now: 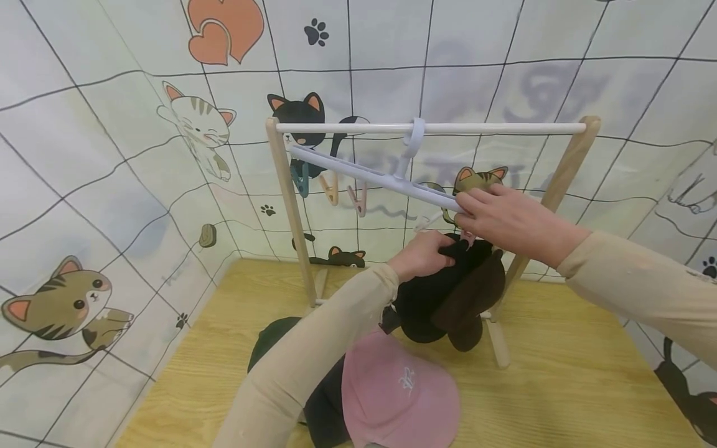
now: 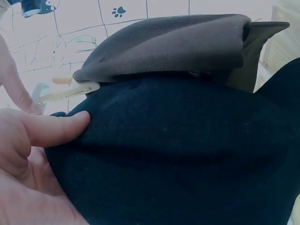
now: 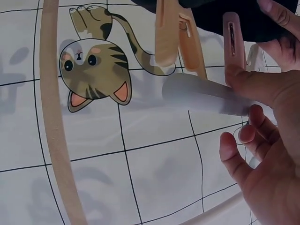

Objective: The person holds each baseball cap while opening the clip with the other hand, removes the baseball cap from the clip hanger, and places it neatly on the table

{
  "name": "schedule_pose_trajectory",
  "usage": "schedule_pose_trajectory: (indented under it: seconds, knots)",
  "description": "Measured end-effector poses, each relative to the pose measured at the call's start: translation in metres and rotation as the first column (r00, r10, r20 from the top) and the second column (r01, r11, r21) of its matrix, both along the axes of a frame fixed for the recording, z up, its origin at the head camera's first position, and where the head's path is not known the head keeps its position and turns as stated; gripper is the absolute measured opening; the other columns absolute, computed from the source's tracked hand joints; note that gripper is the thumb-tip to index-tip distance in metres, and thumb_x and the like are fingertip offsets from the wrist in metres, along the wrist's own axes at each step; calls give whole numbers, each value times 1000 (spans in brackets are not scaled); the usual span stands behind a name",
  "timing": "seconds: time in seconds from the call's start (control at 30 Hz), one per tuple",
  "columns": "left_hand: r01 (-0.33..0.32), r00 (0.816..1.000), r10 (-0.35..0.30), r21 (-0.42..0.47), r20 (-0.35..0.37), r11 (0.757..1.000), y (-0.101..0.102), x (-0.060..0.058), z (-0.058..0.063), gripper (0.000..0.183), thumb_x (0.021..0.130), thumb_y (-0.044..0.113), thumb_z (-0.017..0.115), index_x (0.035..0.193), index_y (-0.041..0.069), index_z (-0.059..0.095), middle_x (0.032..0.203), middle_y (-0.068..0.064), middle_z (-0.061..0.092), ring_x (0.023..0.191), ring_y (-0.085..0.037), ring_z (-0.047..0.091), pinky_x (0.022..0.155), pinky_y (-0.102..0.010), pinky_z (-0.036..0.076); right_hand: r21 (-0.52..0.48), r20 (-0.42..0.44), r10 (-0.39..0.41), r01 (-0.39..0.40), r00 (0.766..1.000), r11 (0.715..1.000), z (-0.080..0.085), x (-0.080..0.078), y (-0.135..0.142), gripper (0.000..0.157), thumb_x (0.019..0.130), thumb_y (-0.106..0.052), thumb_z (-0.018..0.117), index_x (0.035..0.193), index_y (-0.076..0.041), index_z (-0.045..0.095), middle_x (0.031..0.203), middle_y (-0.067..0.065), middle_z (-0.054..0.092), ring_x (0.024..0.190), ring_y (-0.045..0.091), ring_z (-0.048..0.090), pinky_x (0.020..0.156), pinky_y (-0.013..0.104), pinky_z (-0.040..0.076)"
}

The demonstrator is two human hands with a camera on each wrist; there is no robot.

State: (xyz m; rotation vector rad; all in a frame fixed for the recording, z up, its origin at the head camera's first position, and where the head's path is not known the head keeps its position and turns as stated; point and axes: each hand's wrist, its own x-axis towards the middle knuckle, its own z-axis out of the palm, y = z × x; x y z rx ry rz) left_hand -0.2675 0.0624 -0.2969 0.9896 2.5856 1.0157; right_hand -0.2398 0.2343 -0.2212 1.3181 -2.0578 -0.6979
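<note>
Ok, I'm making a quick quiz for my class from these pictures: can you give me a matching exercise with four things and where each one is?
Things:
1. pink cap
2. black cap
3. white hanger
4. right hand

Places:
A. hooked over the rack's top rail
B. lying on the wooden table
C. on the lower end of the hanger's bar
D. gripped by the left hand, below the hanger

Pairs: 1-B, 2-D, 3-A, 4-C
</note>
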Motion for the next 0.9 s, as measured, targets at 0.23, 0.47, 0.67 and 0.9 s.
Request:
schedule_pose_trajectory:
  seconds: [0.23, 0.47, 0.67, 0.9]
  knots:
    - [-21, 1000, 21, 6, 10, 1000, 0, 0, 1, 17, 91, 3, 63, 106, 0, 70, 87, -4, 66, 73, -13, 51, 66, -18, 39, 48, 36, -128, 126, 991, 991, 1, 5, -10, 25, 75, -7, 82, 83, -1, 58, 83, 12, 45, 71, 23, 45, 57, 31, 39]
    - [-47, 999, 47, 4, 0, 999, 0, 0, 2, 22, 91, 3, 64, 112, 0, 69, 106, -8, 69, 89, -13, 57, 74, -18, 43, 115, -25, -175, 177, 984, 978, -2, 7, -19, 21, 77, -6, 80, 90, 1, 64, 81, 12, 49, 69, 23, 52, 53, 29, 40]
    - [-21, 1000, 21, 24, -2, 999, -3, -2, 2, 9, 90, 1, 64, 97, -2, 70, 65, -1, 51, 68, -15, 45, 64, -19, 35, 199, -69, -70, 82, 995, 977, 1, -4, -13, 28, 80, -20, 79, 92, -2, 62, 85, 8, 43, 76, 21, 46, 57, 29, 39]
    - [-50, 996, 47, 28, 81, 998, -4, 2, -2, 25, 90, 3, 65, 114, -3, 67, 101, -7, 69, 94, -13, 60, 77, -18, 44, 223, -17, 7, -3, 1000, 975, 7, -13, -7, 26, 78, -4, 79, 92, 0, 58, 84, 7, 44, 80, 21, 49, 59, 31, 45]
